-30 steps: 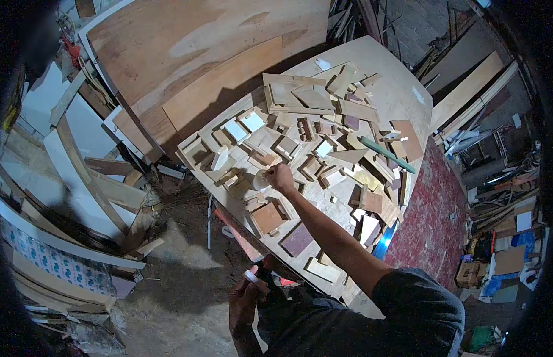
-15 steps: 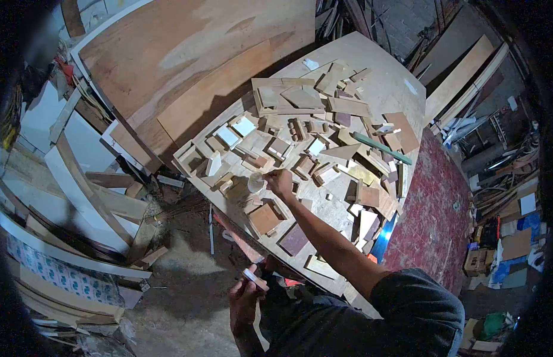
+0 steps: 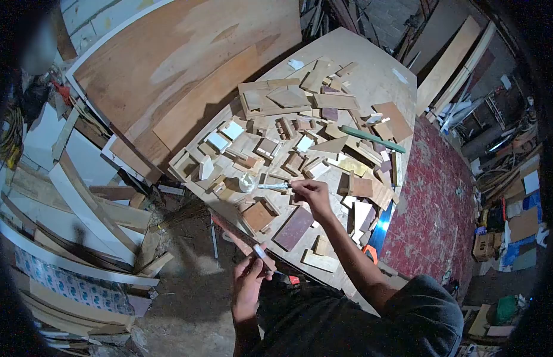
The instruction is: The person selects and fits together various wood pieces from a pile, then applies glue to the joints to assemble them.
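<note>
My left hand (image 3: 248, 282), low in front of me off the table's near edge, grips a small wood piece (image 3: 264, 257) with a pale upper face. Over the table, my right hand (image 3: 312, 193) pinches the end of a thin brush-like tool (image 3: 274, 185), which points left. The tool's pale tip lies close to a small clear container (image 3: 248, 182) near the table's left edge. Around them lie small wooden blocks and frames, among them a brown square in a frame (image 3: 258, 216) and a dark reddish board (image 3: 293, 228).
Wood offcuts cover much of the table (image 3: 348, 50). A green strip (image 3: 372, 138) lies toward its right side. A saw (image 3: 381, 229) with an orange handle sits at the right edge. Large plywood sheets (image 3: 187, 59) lean behind; curved boards (image 3: 92, 202) stand left.
My right hand has moved right and toward me, away from the container, and the tool now shows. My left hand has risen slightly with the wood piece. The view has shifted a little.
</note>
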Demonstrator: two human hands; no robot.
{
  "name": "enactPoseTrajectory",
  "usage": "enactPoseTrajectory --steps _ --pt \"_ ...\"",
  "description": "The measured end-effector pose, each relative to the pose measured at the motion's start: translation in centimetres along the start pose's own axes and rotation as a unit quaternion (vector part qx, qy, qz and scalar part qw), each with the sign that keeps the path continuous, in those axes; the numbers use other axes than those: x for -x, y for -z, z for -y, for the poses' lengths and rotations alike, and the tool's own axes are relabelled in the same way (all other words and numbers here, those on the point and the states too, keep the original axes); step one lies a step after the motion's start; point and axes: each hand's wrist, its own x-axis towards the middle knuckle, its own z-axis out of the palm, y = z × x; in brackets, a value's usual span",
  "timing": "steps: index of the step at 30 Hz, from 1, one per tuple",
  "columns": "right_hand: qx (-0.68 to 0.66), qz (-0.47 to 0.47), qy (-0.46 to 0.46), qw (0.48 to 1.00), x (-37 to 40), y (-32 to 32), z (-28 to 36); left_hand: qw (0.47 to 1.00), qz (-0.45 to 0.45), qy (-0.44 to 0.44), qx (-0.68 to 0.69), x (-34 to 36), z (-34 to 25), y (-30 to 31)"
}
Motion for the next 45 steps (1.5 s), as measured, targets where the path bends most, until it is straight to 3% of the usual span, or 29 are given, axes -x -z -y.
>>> enactPoseTrajectory --steps 7,16,26,29,33,36,45 --pt "-0.080 0.034 0.074 0.994 11.2 4.1 9.1 0.993 0.117 0.028 0.013 -1.1 -1.3 -5.7" --pt "-0.100 0.044 0.169 0.980 17.5 8.0 13.2 0.969 0.239 0.044 0.051 1.0 -0.8 -10.8" --pt "0.018 0.071 0.258 0.963 19.8 12.9 14.6 0.963 0.259 0.054 0.047 1.9 0.4 -15.5" --pt "0.023 0.089 0.281 0.955 20.0 14.3 14.6 0.973 0.225 0.041 -0.006 1.7 0.6 -16.4" --pt "-0.044 0.047 0.277 0.959 19.8 15.5 14.2 0.975 0.217 0.022 -0.034 1.0 1.0 -17.6" --pt "-0.055 0.011 0.271 0.961 19.2 15.6 14.6 0.953 0.301 0.013 -0.025 0.3 1.5 -17.8" --pt "0.020 0.068 0.294 0.953 18.9 18.5 14.8 0.959 0.278 0.018 -0.051 -0.8 1.9 -19.8"
